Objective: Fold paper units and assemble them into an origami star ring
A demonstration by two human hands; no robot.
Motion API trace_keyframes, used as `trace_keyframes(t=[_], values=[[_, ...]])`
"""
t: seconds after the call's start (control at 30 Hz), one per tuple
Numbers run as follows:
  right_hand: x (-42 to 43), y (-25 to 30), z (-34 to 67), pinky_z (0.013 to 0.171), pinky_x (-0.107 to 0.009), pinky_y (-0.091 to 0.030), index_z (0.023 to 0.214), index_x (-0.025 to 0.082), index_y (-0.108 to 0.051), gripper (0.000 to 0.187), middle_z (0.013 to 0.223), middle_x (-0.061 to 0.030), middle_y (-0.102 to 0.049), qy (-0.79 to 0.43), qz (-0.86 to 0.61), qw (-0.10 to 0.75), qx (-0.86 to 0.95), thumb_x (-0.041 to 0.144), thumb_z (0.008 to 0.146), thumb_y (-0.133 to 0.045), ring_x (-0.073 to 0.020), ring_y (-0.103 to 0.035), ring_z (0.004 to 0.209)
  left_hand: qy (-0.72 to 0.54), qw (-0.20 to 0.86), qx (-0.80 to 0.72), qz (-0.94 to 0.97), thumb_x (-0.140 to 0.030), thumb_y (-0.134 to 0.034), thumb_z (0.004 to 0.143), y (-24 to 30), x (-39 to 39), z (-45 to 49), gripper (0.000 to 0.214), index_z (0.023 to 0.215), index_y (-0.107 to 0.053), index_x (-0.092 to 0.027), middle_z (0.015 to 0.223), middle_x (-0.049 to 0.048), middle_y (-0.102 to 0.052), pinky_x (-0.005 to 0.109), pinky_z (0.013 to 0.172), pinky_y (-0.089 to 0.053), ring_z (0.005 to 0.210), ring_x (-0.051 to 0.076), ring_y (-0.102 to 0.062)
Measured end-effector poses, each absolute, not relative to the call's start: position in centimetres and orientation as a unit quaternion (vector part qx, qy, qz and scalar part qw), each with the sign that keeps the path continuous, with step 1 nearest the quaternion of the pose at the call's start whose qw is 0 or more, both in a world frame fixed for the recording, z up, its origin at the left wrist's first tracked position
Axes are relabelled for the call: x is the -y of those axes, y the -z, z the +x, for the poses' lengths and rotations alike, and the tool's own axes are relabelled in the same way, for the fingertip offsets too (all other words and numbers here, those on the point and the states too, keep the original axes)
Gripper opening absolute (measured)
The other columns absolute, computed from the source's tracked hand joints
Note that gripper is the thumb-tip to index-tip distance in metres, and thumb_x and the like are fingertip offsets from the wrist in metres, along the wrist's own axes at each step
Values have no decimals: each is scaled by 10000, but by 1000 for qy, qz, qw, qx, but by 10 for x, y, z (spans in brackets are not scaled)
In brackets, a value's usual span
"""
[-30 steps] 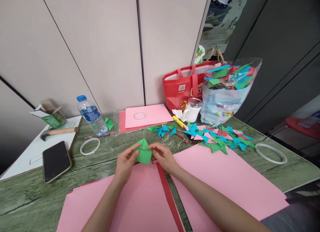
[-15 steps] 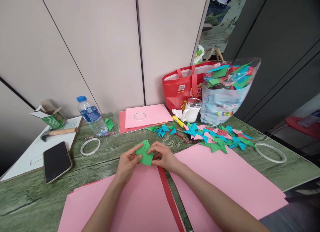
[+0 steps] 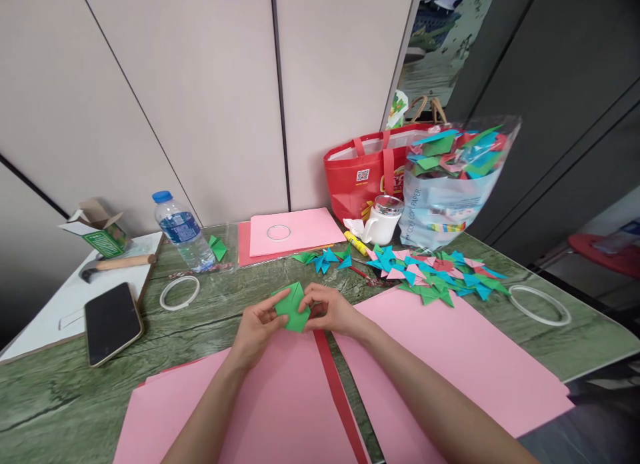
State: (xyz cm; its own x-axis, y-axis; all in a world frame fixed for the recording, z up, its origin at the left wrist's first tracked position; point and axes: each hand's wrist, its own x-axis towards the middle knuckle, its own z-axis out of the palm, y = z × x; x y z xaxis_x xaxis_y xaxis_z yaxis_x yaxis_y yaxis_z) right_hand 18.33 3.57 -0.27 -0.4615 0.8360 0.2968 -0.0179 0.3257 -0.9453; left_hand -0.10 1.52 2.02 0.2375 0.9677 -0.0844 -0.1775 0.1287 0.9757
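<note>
A folded green paper is held up between both hands, above the far edge of the left pink paper stack. My left hand pinches its left side, thumb on the near face. On the right side, my right hand grips the paper's edge with thumb and fingertips. Part of the paper is hidden by the fingers. Another pink paper stack lies under and beside my right forearm. Beyond the hands are small blue and green folded paper pieces.
A pile of folded paper pieces lies at right, before a plastic bag, white mug and red bag. At left are a water bottle, hammer, phone and white ring.
The green paper has turned slightly in my hands and moved a little to the right. My right fingers have shifted further over its upper right edge.
</note>
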Motion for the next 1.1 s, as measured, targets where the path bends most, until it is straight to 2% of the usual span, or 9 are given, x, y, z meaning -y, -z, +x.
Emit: trace_keyframes(t=[0.17, 0.3, 0.43, 0.63, 0.97, 1.1], values=[[-35, 7, 175, 535, -256, -497, 680, 191, -632, 191, 786, -4, -489, -506, -339, 476, 635, 326, 600, -741, -118, -531, 633, -455, 611, -429, 486, -224, -742, 606, -21, -15, -2, 516, 1106, -625, -178, 662, 19, -683, 265, 659, -454, 690, 177, -601], [-33, 8, 167, 491, -247, -490, 655, 183, -584, 230, 734, 15, -499, -535, -357, 508, 573, 346, 594, -734, -107, -536, 575, -468, 616, -414, 480, -251, -716, 643, -21, -14, -1, 506, 1131, -607, -179, 820, 62, -708, 290, 719, -473, 807, 208, -621], [-30, 6, 164, 452, -219, -474, 653, 170, -543, 267, 642, 33, -525, -560, -365, 515, 537, 340, 587, -739, -96, -539, 517, -455, 632, -405, 479, -195, -744, 606, -22, -13, 2, 628, 1201, -544, -203, 1017, 75, -686, 303, 827, -457, 943, 215, -606], [-29, 7, 163, 428, -202, -460, 700, 179, -515, 316, 575, 51, -554, -595, -363, 522, 492, 314, 559, -764, -89, -535, 478, -470, 616, -407, 483, -200, -731, 628, -16, -13, 3, 614, 1210, -536, -178, 959, 78, -703, 298, 822, -463, 882, 203, -629], [-28, 6, 163, 422, -204, -466, 688, 176, -541, 272, 545, 48, -556, -581, -365, 539, 489, 310, 577, -750, -94, -545, 474, -487, 604, -412, 478, -192, -739, 610, -15, -12, 8, 575, 1162, -582, -178, 977, 75, -689, 281, 796, -462, 864, 189, -615], [-26, 3, 162, 446, -209, -475, 682, 169, -568, 237, 549, 39, -560, -564, -376, 544, 495, 309, 593, -738, -96, -548, 479, -488, 586, -422, 491, -204, -735, 615, -12, -13, 7, 604, 1191, -557, -170, 839, 56, -701, 257, 699, -474, 790, 180, -608]])
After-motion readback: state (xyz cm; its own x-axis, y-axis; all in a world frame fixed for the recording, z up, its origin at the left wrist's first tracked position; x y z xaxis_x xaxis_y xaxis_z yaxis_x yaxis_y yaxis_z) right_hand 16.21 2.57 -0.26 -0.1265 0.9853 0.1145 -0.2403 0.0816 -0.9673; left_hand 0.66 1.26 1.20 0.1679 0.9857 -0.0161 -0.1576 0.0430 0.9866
